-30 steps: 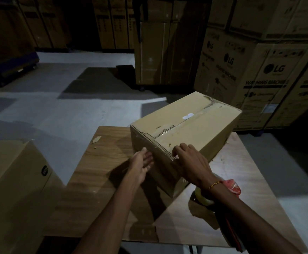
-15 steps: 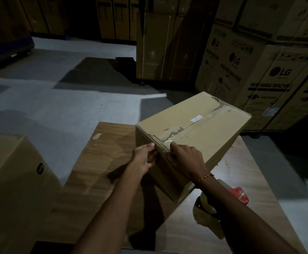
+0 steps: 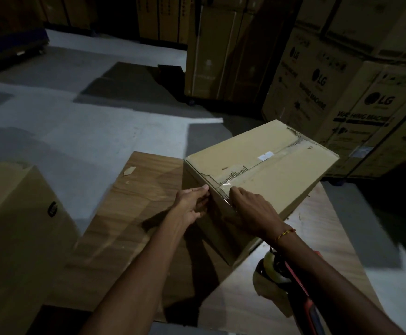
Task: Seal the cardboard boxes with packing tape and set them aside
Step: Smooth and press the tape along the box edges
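A closed cardboard box (image 3: 281,175) stands on the wooden table (image 3: 136,213), with clear packing tape (image 3: 235,182) running along its top seam. My right hand (image 3: 250,209) presses the tape end down over the box's near top edge. My left hand (image 3: 193,205) rests against the box's near side just left of that edge, fingers loosely bent. A red tape dispenser (image 3: 284,272) with its roll lies on the table under my right forearm, partly hidden.
A large cardboard box (image 3: 11,238) stands on the floor at the left. Stacked printed cartons (image 3: 342,93) fill the right and back. Small cardboard scraps (image 3: 129,170) lie on the table's far left corner. Grey floor lies beyond the table.
Both hands have slid up the box's near side to its top edge, and my right hand now presses on the tape end. The view has shifted slightly.
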A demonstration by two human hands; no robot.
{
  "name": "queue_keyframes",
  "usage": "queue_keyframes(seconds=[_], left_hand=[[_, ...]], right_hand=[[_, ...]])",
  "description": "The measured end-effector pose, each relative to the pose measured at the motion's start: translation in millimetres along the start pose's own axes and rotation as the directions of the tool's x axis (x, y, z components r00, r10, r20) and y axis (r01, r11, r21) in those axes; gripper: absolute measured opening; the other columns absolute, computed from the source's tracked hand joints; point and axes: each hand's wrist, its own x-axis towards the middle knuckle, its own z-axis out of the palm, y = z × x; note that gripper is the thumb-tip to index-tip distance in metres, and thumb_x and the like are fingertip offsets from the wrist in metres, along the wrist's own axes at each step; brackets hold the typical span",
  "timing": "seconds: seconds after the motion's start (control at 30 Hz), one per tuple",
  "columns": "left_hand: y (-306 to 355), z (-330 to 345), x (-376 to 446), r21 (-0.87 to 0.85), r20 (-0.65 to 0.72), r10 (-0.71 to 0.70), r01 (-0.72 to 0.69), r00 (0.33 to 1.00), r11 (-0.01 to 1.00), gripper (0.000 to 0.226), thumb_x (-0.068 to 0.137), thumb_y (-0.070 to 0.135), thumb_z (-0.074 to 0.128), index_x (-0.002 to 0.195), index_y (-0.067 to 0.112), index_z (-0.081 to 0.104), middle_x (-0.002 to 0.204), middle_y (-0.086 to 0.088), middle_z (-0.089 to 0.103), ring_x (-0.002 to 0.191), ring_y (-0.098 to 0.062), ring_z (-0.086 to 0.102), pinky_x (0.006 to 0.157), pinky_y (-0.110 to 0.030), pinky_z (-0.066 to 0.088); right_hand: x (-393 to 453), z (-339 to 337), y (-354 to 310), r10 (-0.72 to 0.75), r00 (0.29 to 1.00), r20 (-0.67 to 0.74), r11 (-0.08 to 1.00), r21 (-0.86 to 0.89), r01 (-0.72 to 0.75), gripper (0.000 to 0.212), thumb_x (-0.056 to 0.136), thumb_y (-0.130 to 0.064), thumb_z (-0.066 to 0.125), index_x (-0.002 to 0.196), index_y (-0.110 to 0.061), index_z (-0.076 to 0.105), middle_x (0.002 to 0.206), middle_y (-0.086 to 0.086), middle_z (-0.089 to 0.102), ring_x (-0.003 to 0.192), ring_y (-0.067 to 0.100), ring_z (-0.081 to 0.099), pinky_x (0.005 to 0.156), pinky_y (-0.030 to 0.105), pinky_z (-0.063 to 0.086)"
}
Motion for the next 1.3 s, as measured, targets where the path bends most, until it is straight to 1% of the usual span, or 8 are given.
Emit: queue_keyframes(seconds=[0.37, 0.47, 0.57, 0.8, 0.93, 1.1, 1.17, 1.3], left_hand=[[-19.0, 3.9, -4.6, 0.117, -0.263, 0.133, -0.105, 0.956, 0.988, 0.012, 0.089, 0.009, 0.075, 0.091, 0.009, 0.063, 0.079, -0.006, 0.066, 0.068, -0.017, 0.056, 0.064, -0.029, 0.046], [-34.8, 16.0, -18.4, 0.278, -0.301, 0.513, -0.441, 0.804, 0.854, 0.022, 0.101, 0.019, 0.061, 0.118, 0.007, 0.067, 0.111, -0.002, 0.067, 0.103, -0.017, 0.059, 0.080, -0.016, 0.046], [-56.3, 39.4, -43.3, 0.251, -0.041, 0.658, -0.629, 0.752, 0.735, 0.064, 0.103, 0.050, 0.042, 0.159, 0.020, 0.030, 0.162, 0.007, 0.030, 0.145, -0.007, 0.032, 0.112, -0.017, 0.029], [-63.2, 71.5, -37.7, 0.313, 0.003, 0.643, -0.612, 0.766, 0.726, 0.079, 0.097, 0.070, 0.030, 0.156, 0.035, -0.009, 0.169, 0.007, -0.004, 0.155, -0.009, 0.004, 0.127, -0.031, 0.007], [-60.2, 80.9, -32.3, 0.328, -0.066, 0.606, -0.556, 0.793, 0.763, 0.073, 0.106, 0.047, 0.033, 0.160, 0.021, -0.009, 0.168, 0.004, -0.011, 0.155, -0.009, -0.006, 0.106, -0.001, -0.015], [-32.8, 75.0, -13.0, 0.127, -0.104, 0.562, -0.550, 0.820, 0.825, 0.072, 0.106, 0.054, 0.031, 0.161, 0.028, -0.007, 0.167, 0.010, 0.008, 0.149, -0.009, 0.023, 0.116, -0.015, 0.023], [-22.2, 70.8, 0.1, 0.204, -0.122, 0.575, -0.546, 0.809, 0.812, 0.073, 0.107, 0.051, 0.034, 0.161, 0.028, -0.009, 0.169, 0.008, -0.010, 0.156, -0.012, 0.006, 0.126, -0.033, 0.012], [-7.5, 63.8, 16.5, 0.396, -0.202, 0.622, -0.518, 0.756, 0.758, 0.074, 0.108, 0.033, 0.044, 0.162, 0.014, -0.003, 0.169, -0.001, -0.011, 0.156, -0.014, -0.005, 0.123, -0.023, -0.005]], right_hand=[[6.5, 4.9, -4.7, 0.120, 0.991, -0.054, 0.993, 0.015, -0.119, 0.030, 0.100, -0.045, 0.053, 0.112, -0.019, 0.041, 0.108, 0.005, 0.061, 0.084, 0.034, 0.056, 0.063, 0.038, 0.043], [7.9, 3.9, -3.0, 0.121, 0.992, -0.020, 0.992, 0.044, -0.120, 0.032, 0.098, -0.042, 0.056, 0.113, -0.020, 0.039, 0.111, 0.005, 0.060, 0.089, 0.036, 0.057, 0.065, 0.039, 0.043], [8.3, 4.0, -2.3, 0.140, 0.990, -0.002, 0.988, 0.071, -0.140, 0.029, 0.098, -0.035, 0.056, 0.116, -0.020, 0.039, 0.112, 0.006, 0.061, 0.089, 0.036, 0.057, 0.070, 0.042, 0.047], [8.2, 7.1, -0.7, 0.127, 0.991, -0.039, 0.987, 0.105, -0.123, 0.023, 0.103, -0.036, 0.045, 0.121, -0.023, 0.041, 0.116, 0.002, 0.061, 0.098, 0.035, 0.062, 0.072, 0.042, 0.046], [8.3, 5.0, -1.4, 0.124, 0.991, -0.039, 0.987, 0.105, -0.120, 0.021, 0.104, -0.035, 0.043, 0.120, -0.021, 0.043, 0.115, 0.002, 0.061, 0.097, 0.034, 0.062, 0.067, 0.038, 0.035], [4.3, 4.0, -3.0, 0.146, 0.989, -0.016, 0.982, 0.124, -0.143, 0.021, 0.096, -0.031, 0.056, 0.107, -0.021, 0.041, 0.105, -0.002, 0.059, 0.085, 0.030, 0.056, 0.064, 0.038, 0.038], [4.6, 4.0, -3.1, 0.145, 0.989, -0.024, 0.981, 0.134, -0.140, 0.025, 0.096, -0.035, 0.059, 0.108, -0.022, 0.042, 0.104, -0.004, 0.059, 0.082, 0.027, 0.053, 0.062, 0.036, 0.036], [7.1, 7.9, -0.5, 0.138, 0.990, -0.035, 0.980, 0.148, -0.132, 0.025, 0.097, -0.039, 0.058, 0.101, -0.027, 0.038, 0.101, -0.006, 0.058, 0.079, 0.023, 0.056, 0.057, 0.035, 0.038]])
